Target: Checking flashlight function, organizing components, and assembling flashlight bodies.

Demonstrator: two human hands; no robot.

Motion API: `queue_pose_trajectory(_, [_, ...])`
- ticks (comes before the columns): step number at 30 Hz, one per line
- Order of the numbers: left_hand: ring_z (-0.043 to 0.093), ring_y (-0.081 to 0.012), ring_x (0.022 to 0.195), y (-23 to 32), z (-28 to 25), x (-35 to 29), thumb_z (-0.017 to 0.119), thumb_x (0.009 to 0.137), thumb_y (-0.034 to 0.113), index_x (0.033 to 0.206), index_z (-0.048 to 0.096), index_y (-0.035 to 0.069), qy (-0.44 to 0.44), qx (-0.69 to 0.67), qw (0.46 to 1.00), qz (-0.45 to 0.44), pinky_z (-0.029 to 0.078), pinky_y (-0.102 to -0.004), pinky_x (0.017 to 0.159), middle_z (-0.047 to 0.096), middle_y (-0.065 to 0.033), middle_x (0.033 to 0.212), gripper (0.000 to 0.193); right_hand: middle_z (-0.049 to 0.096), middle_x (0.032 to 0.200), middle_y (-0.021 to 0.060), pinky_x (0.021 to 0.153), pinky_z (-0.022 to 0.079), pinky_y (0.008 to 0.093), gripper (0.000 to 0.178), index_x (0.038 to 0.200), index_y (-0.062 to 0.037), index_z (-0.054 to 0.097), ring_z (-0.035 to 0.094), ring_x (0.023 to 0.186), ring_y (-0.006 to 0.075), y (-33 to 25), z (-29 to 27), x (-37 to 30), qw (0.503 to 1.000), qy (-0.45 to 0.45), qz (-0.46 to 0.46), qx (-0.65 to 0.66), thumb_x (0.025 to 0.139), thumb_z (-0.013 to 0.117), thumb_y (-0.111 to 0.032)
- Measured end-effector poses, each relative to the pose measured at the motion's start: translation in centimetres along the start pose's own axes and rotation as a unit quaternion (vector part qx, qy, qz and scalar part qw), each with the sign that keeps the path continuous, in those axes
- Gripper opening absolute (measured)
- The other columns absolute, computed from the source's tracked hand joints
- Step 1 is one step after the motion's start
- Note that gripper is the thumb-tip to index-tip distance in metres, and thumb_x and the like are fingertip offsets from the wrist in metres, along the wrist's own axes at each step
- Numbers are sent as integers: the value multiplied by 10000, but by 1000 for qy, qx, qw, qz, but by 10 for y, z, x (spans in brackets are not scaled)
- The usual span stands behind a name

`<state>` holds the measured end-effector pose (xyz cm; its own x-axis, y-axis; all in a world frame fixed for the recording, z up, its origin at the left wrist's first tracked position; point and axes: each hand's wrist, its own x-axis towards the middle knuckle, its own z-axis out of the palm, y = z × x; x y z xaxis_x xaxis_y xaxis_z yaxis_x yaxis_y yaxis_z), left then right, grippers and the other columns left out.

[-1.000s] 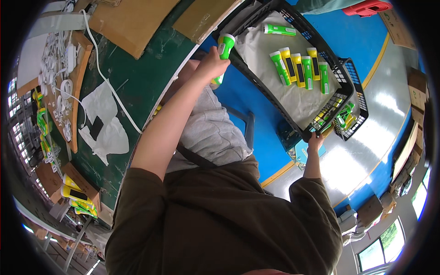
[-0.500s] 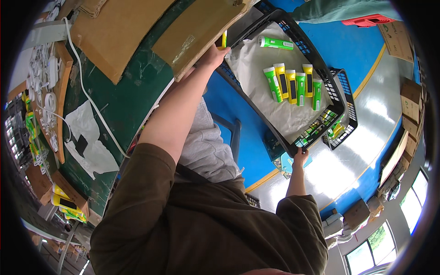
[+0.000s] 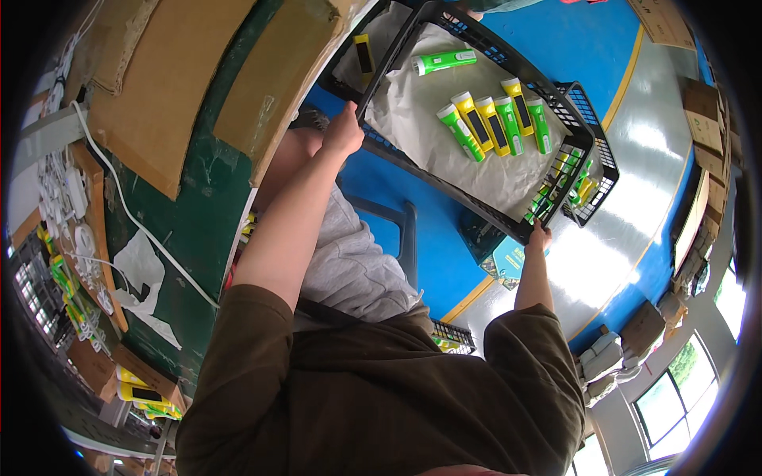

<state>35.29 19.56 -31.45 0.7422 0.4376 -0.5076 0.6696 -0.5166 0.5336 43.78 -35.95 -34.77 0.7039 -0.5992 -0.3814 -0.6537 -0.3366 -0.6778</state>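
A black plastic crate [image 3: 444,179] slants across the space in front of me, held between both hands. My left hand [image 3: 344,132] is closed around its near left rim. At the near right corner, my right hand [image 3: 539,237] grips the edge, fingers partly hidden. A white sheet [image 3: 405,111] lines the crate. One green flashlight [image 3: 444,62] lies apart on the sheet; several green and yellow flashlights [image 3: 492,127] lie side by side farther right. Beyond the left rim, a yellow flashlight [image 3: 363,55] with a dark panel rests on another pale sheet.
A green worktable [image 3: 214,166] with cardboard sheets [image 3: 159,103] and a white cable [image 3: 127,198] stands at left. Another black crate [image 3: 591,151] sits behind mine. A co-worker's teal sleeve [image 3: 524,5] reaches in at the top. A stool [image 3: 409,238] and a teal box [image 3: 508,262] are below.
The crate has shifted up and slightly left in the picture, and the table view has shifted too. My left hand shows more clearly on the rim; my right hand keeps its corner.
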Motion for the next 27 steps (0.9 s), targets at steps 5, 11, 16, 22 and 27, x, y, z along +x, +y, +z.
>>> queue_pose_trajectory(5, [597,-425,1024,16,3,-12,630,774,99,1145,423,-115,-67,115,989,-63,490,-449,876,601,-310,1070,476,377,1375,171,936,434,435,700,1271,-25,395,502,1147,293,-35,2,-27,970,122,142,154,757,781,-301])
queue_pose_trajectory(11, [665,-366,892,18,2,-9,719,764,198,1021,562,-105,-208,160,961,-84,543,-396,778,638,-283,1024,428,332,1395,182,965,371,626,729,1390,-181,256,418,1225,393,-34,98,-150,881,-147,324,312,817,706,-223])
queue_pose_trajectory(16, [621,-344,1040,16,0,-17,707,806,391,1185,498,-94,-220,104,957,-156,499,-434,850,601,-259,1154,649,415,1272,103,793,529,523,652,1259,-160,298,534,1076,310,-20,105,-154,945,-1,181,273,742,545,151])
queue_pose_trajectory(22, [538,-408,1125,18,0,-12,676,828,367,1415,193,-11,-33,-125,991,22,463,-429,937,513,-266,1239,849,482,1115,99,688,529,406,666,1242,-149,327,552,943,245,-25,52,-77,971,-73,102,201,703,558,165])
queue_pose_trajectory(27, [442,-394,1242,20,-4,-9,699,814,218,1454,199,80,2,-106,993,61,393,-421,1033,335,-248,1413,824,502,1070,100,669,520,367,668,1277,-126,337,564,865,217,-22,12,10,989,-116,6,90,703,619,69])
